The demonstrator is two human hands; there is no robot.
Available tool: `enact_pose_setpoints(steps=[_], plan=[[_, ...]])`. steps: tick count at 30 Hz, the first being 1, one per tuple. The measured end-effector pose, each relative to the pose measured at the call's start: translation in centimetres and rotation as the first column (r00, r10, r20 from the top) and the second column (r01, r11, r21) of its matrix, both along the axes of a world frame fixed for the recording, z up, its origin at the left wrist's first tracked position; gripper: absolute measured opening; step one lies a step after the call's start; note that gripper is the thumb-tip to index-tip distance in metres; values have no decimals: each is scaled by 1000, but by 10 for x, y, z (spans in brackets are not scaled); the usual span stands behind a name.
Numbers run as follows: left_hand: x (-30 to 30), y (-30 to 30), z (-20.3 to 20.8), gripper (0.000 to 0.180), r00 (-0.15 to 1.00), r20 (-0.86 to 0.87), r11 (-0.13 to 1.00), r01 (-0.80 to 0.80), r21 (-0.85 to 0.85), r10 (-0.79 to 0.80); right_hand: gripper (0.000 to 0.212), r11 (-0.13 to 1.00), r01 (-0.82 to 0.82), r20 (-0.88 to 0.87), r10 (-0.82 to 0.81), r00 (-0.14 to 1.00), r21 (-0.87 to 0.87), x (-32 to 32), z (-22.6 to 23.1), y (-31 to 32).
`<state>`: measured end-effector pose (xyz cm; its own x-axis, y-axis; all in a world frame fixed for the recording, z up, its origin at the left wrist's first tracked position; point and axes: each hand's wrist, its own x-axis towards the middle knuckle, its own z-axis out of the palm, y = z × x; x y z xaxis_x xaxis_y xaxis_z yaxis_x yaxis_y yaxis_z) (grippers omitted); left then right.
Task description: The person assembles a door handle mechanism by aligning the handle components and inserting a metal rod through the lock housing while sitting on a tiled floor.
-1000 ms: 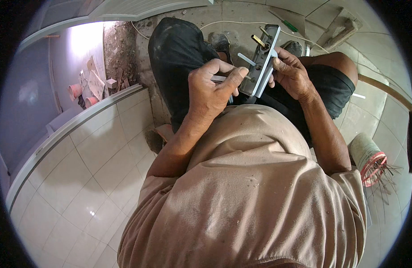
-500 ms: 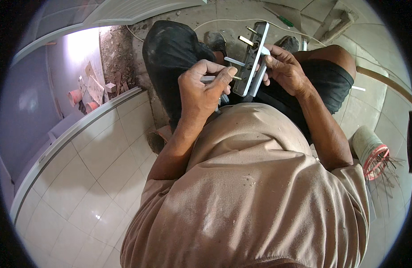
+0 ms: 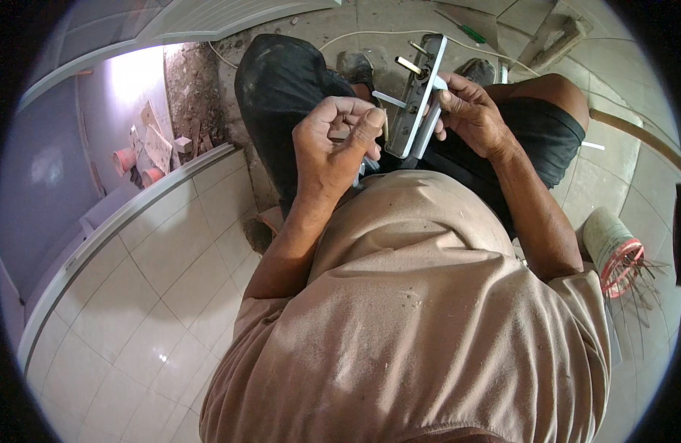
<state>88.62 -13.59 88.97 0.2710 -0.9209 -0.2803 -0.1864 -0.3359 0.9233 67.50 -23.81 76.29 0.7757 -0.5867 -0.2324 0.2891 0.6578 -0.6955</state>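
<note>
My right hand (image 3: pixel 469 114) grips a door handle with a long back plate (image 3: pixel 414 100), fingers around the lever side. The plate stands on edge, its hollow grey back turned left. A square brass spindle (image 3: pixel 408 66) and thin posts stick out of that back. My left hand (image 3: pixel 344 136) is closed just left of the plate's lower end. Thumb and forefinger pinch a thin brass-coloured screw (image 3: pixel 385 127), held roughly upright and apart from the plate. A small greyish piece (image 3: pixel 339 136) shows under the curled fingers; its kind is unclear.
A white cable (image 3: pixel 340 38) runs across the dusty floor beyond my knees. Farther off lie a green-handled tool (image 3: pixel 472 34) and a wooden frame piece (image 3: pixel 558 43). At right, a bucket (image 3: pixel 610 240) with a red rim holds thin rods. A white sliding track (image 3: pixel 126 205) curves along the left.
My left hand has drawn slightly left, away from the plate. The screw has turned from pointing at the plate to nearly upright. My right hand and the door handle have barely moved.
</note>
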Motion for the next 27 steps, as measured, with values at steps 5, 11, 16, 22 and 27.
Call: enact_pose_setpoints(steps=[5, 11, 16, 22, 27], plan=[[4, -2, -1, 20, 999, -34, 999, 37, 33, -36, 38, 1000, -7, -4, 7, 1000, 1, 0, 2, -1], [18, 3, -10, 15, 977, -169, 991, -125, 49, 132, 34, 999, 42, 48, -43, 998, 28, -2, -2, 0], [33, 8, -23, 20, 935, -336, 993, -119, 14, 117, 30, 967, 237, 65, -243, 968, 90, -24, 4, -5], [46, 18, -40, 22, 864, -469, 983, -162, 90, 185, 25, 878, 467, 98, -476, 874, 102, -54, 14, -16], [45, 7, -40, 23, 827, -498, 963, -191, 188, 261, 30, 869, 495, -29, -495, 868, -4, -82, 23, -32]])
